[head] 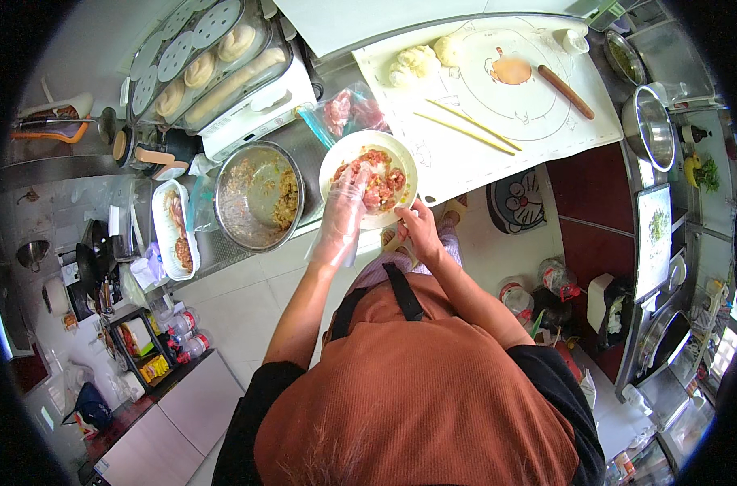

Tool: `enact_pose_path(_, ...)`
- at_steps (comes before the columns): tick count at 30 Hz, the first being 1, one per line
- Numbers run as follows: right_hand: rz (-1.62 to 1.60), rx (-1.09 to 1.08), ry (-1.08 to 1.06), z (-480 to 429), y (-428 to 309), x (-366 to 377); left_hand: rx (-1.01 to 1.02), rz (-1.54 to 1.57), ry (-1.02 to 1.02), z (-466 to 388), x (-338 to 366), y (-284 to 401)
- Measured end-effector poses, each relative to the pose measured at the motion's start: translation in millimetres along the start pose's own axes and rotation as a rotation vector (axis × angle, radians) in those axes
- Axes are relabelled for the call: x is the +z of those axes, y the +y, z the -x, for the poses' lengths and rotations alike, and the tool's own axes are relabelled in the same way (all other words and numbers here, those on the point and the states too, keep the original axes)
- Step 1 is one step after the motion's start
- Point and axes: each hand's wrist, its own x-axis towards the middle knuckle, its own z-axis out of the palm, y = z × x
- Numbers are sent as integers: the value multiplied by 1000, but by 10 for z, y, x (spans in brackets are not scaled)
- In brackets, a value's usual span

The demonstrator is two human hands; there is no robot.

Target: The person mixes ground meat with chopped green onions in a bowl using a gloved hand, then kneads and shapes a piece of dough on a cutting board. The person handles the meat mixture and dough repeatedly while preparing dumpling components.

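My left hand [343, 209], in a clear plastic glove, reaches into a white bowl [409, 149], its fingertips among chunks of raw meat [380, 176]. Whether they grip any meat cannot be told. My right hand [418, 226] is bare and holds the near right rim of that bowl. A steel mixing bowl [256, 197] with minced filling stands left of it. Behind the white bowl lies a zip bag of raw meat [351, 110]. On the white dough mat [465, 176] to the right are yellow chopsticks [465, 130], a wooden rolling pin [566, 91] and dough lumps [414, 65].
A white tray of meat [161, 212] sits left of the steel bowl. At the upper left stands a steamer [247, 82] with shaped dough. A small white cup [575, 42] stands at the mat's far right corner, near an empty steel bowl [648, 127].
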Motion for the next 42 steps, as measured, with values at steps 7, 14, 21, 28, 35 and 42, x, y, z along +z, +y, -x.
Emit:
enact_pose_path(7, 53, 3, 45, -30, -2, 12, -732, 1736, 301, -256, 231, 92)
enact_pose_path(14, 27, 5, 19, -54, 19, -7, 82, -209, 6, -408, 261, 381)
enact_pose_path(21, 38, 2, 30, -39, 8, 20, 273, 25, -116, -549, 174, 99)
enact_pose_path(28, 12, 21, 53, -53, 26, 33, 70, -86, 19, -201, -280, 55)
enact_pose_path(35, -25, 21, 60, -46, 28, 34, -166, 16, -42, -18, 328, -166)
enact_pose_path(42, -4, 8, 38, -37, 0, 27, -156, 585, 92, -201, 238, -172)
